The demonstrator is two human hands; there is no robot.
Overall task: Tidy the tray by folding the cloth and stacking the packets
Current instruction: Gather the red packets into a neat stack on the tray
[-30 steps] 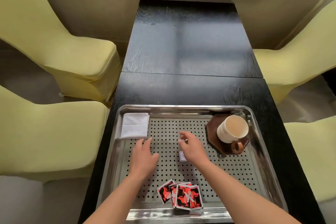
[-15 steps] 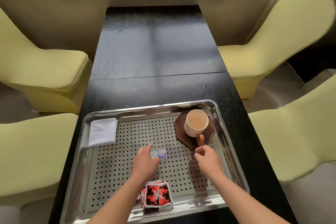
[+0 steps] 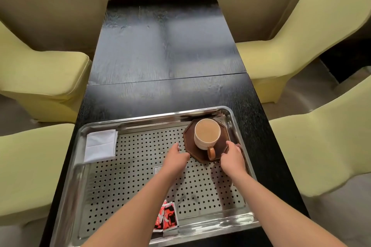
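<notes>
A white folded cloth (image 3: 101, 145) lies in the far left corner of the perforated steel tray (image 3: 140, 121). Red-and-black packets (image 3: 166, 218) sit stacked at the tray's near edge, partly hidden by my left forearm. My left hand (image 3: 176, 159) has its fingers spread, with the fingertips against the left edge of a brown octagonal saucer (image 3: 189, 140). My right hand (image 3: 232, 156) curls around the saucer's right edge, thumb on top. A cream cup (image 3: 206, 133) of milky drink stands on the saucer.
A small printed label (image 3: 157, 170) lies on the tray floor, half under my left wrist. The tray rests on a long black table (image 3: 164, 50). Yellow-green chairs (image 3: 40, 78) flank the table on both sides.
Both hands have moved forward and right from the tray's middle to the two sides of the saucer. The small label now lies behind my left hand.
</notes>
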